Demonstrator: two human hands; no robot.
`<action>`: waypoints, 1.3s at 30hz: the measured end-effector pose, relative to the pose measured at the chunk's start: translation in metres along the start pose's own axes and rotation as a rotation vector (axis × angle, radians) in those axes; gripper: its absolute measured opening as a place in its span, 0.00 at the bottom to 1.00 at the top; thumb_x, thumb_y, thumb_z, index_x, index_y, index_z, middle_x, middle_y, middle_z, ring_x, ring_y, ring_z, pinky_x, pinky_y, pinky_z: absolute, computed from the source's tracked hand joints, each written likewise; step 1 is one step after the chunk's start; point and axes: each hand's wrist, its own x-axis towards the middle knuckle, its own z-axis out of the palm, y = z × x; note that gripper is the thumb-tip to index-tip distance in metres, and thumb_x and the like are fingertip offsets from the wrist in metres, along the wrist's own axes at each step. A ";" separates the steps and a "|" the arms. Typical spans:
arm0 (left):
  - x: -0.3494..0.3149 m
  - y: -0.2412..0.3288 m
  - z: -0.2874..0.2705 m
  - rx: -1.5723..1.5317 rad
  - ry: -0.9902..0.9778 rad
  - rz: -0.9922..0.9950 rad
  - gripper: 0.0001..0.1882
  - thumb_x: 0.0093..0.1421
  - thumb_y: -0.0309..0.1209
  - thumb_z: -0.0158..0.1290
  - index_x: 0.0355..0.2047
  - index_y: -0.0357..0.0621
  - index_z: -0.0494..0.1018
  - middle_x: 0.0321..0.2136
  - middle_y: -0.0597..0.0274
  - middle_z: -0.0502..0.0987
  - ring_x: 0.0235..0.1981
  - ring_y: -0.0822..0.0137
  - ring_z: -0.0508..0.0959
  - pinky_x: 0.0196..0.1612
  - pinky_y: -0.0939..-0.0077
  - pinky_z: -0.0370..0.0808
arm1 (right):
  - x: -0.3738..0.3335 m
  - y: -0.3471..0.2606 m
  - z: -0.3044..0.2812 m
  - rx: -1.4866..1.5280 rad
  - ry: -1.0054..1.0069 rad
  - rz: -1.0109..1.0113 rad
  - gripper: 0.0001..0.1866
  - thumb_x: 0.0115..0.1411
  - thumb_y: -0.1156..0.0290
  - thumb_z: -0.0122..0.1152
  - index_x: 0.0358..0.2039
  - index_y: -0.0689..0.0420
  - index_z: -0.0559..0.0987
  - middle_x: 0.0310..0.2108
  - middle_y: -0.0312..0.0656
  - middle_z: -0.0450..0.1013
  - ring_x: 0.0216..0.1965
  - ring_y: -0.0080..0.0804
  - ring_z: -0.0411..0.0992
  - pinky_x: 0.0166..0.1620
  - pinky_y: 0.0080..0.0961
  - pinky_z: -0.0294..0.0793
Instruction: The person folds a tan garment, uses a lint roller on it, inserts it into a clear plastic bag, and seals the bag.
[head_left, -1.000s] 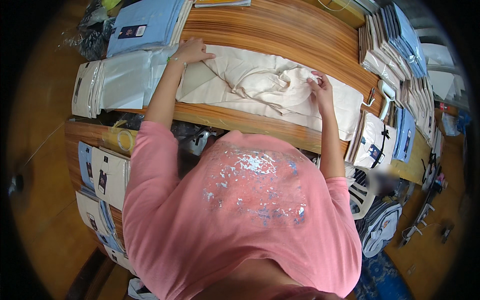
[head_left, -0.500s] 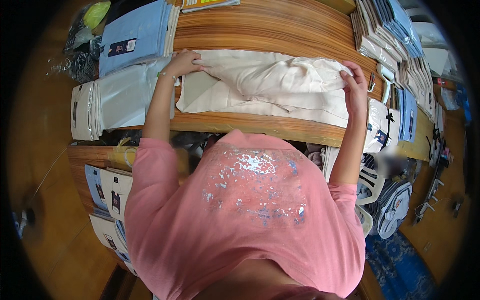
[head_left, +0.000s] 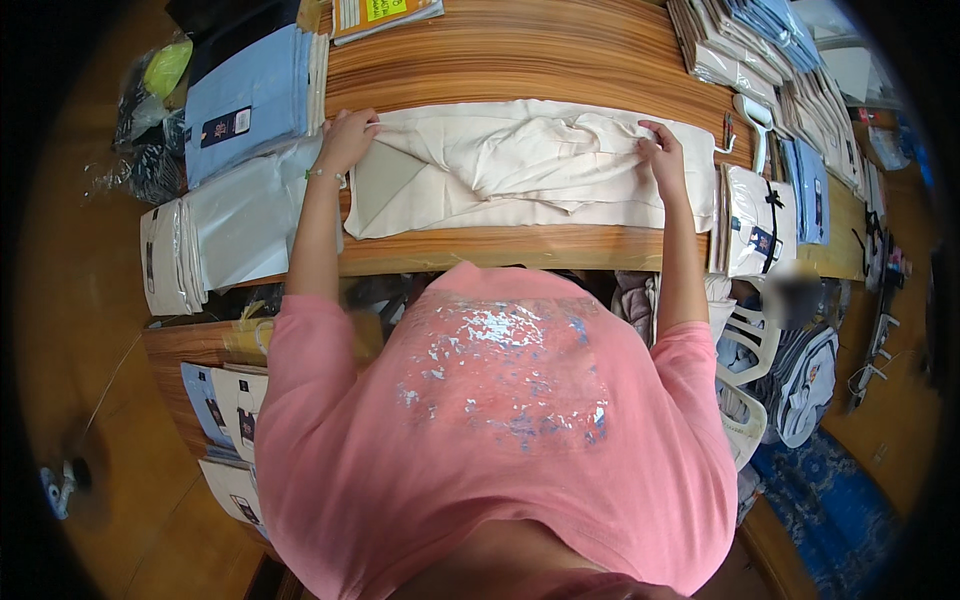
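Pinched at its far-left corner by the left hand [head_left: 347, 142] and at an upper fold by the right hand [head_left: 664, 160], now shifted inward, the cream cloth [head_left: 530, 165] lay slacker, rumpled mid-length, on the table [head_left: 520, 50].

Beyond the rumpled cream cloth garment [head_left: 470, 205], bare brown wood-grain tabletop [head_left: 520, 55] leaves room to pass. A light-blue folded-shirt stack [head_left: 255, 85] obstructs the left; a white plastic handled tool [head_left: 757, 120] and black-tied cream shirt pack [head_left: 750, 195] crowd the right.
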 end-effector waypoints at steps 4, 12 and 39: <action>-0.002 -0.006 0.015 0.015 0.101 -0.004 0.13 0.54 0.36 0.53 0.37 0.44 0.74 0.44 0.57 0.72 0.47 0.54 0.67 0.50 0.54 0.61 | 0.009 0.012 0.003 -0.174 0.029 -0.088 0.18 0.50 0.80 0.54 0.42 0.54 0.76 0.31 0.36 0.68 0.29 0.24 0.68 0.36 0.20 0.69; -0.019 0.146 0.023 -0.523 0.365 0.486 0.14 0.52 0.35 0.56 0.37 0.41 0.73 0.39 0.55 0.74 0.44 0.55 0.71 0.49 0.66 0.67 | -0.028 -0.008 0.019 -0.734 0.069 -0.655 0.21 0.44 0.77 0.57 0.41 0.46 0.77 0.44 0.41 0.68 0.44 0.42 0.65 0.45 0.38 0.66; -0.037 0.251 0.091 -0.292 0.483 0.382 0.13 0.51 0.22 0.48 0.39 0.43 0.72 0.41 0.59 0.72 0.46 0.56 0.69 0.51 0.63 0.63 | 0.213 0.119 -0.383 -0.621 0.178 0.161 0.23 0.52 0.60 0.62 0.42 0.65 0.76 0.24 0.42 0.73 0.23 0.27 0.72 0.29 0.23 0.69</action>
